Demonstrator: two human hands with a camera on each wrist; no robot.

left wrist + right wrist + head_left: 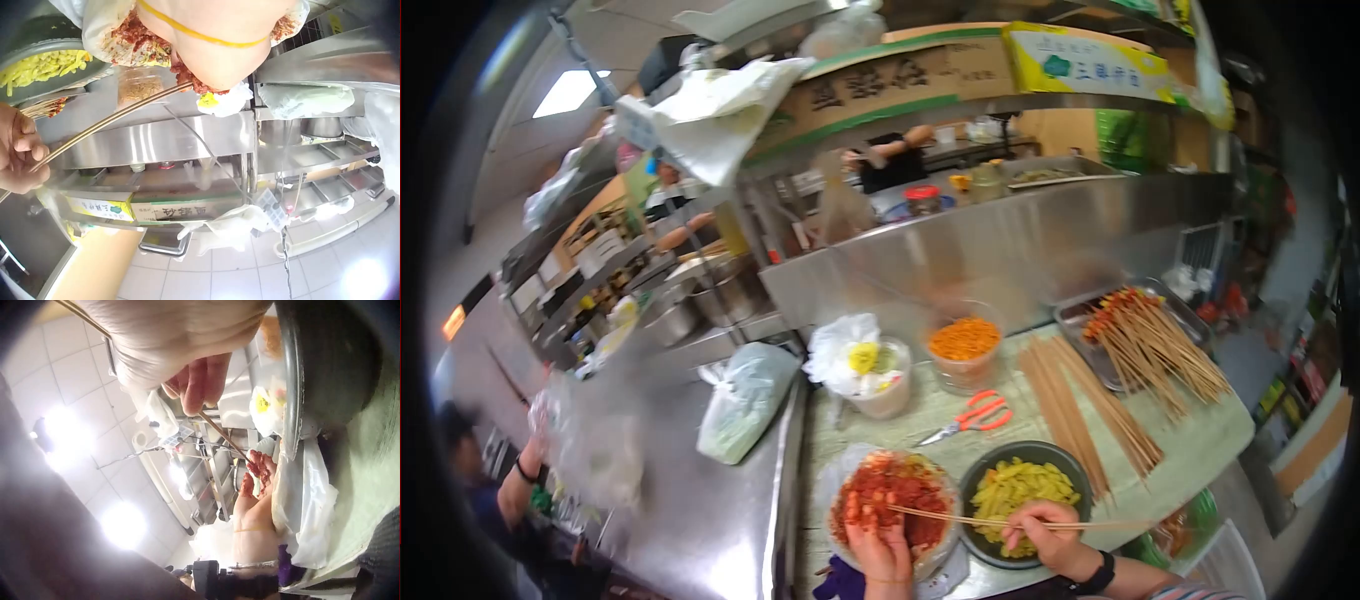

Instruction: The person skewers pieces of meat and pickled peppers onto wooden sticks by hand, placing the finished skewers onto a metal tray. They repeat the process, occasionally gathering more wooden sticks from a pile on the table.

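Note:
In the head view, my left hand (pixel 880 550), its fingers smeared red, is over a plastic-lined bowl (pixel 948 545) of red-coated meat (pixel 910 480). It pinches a red-coated piece of meat (pixel 203 86) where the tips of thin bamboo skewers (pixel 119 115) end. My right hand (pixel 1045 535) grips those skewers along their length, above a dark bowl (pixel 1083 478) of yellow-green cut pieces (pixel 1020 487). The skewers lie nearly level between both hands. In the right wrist view, the left hand's fingers (pixel 262 467) meet the skewer tip.
Orange-handled scissors (pixel 980 412) lie behind the bowls. Bare skewers (pixel 1090 410) are spread beside a metal tray (pixel 1105 370) of loaded skewers (pixel 1150 340). At the back stand a tub of orange shreds (pixel 965 340) and a white tub (pixel 890 400). A tied bag (pixel 745 400) sits left.

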